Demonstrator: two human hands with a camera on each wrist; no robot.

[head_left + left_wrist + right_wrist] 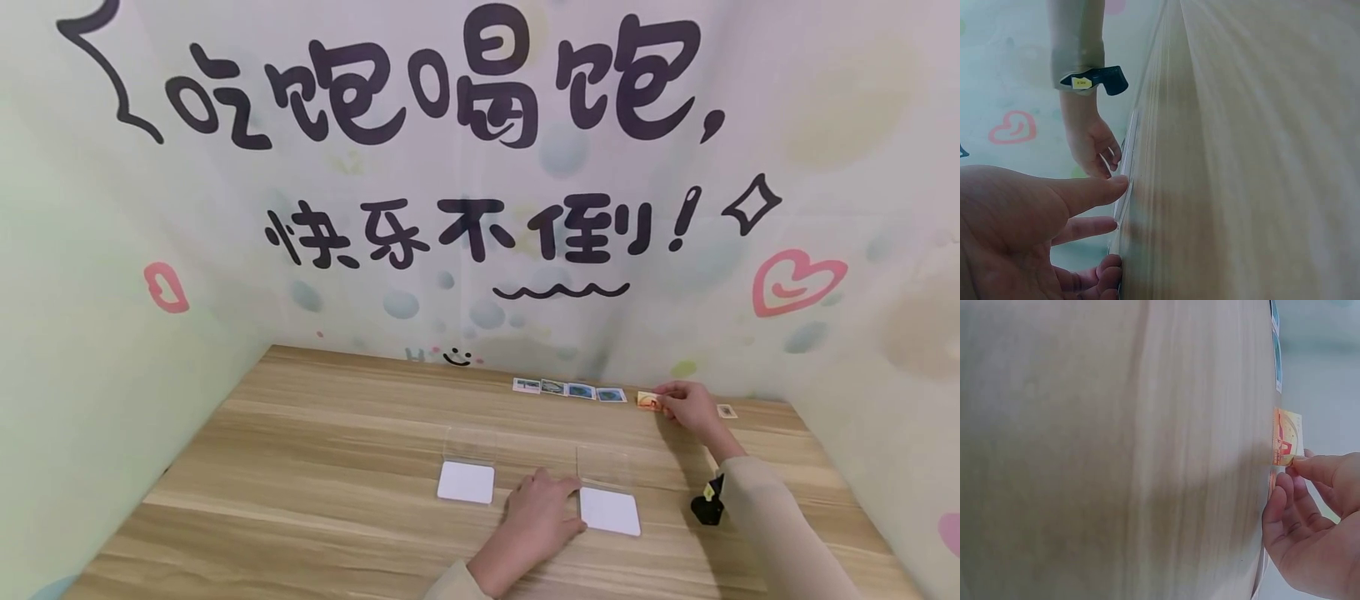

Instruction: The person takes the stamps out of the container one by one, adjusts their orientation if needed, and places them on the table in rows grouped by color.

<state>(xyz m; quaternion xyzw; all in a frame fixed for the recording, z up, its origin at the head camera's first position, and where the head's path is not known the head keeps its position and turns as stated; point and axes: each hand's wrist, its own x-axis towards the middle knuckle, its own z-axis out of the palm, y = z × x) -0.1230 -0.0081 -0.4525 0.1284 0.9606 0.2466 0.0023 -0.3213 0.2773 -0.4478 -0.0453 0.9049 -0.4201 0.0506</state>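
My right hand (690, 408) pinches a small orange-and-yellow stamp (1288, 437) by one edge, between thumb and fingers, at the back right of the table. Left of it, a row of several blue and green stamps (581, 391) lies near the wall. A small pale stamp (727, 411) is just right of the right hand. My left hand (536, 517) rests beside a clear case with a white base (610, 510); its thumb and index finger are extended and touch the case's left edge. The case's transparent lid (602, 467) is folded back flat.
A second clear case with a white base (466, 482) lies left of the left hand, its lid also folded back. The wooden table (300, 467) meets a printed wall cloth (420, 317) at the back. A black wrist camera (707, 504) hangs at the right sleeve.
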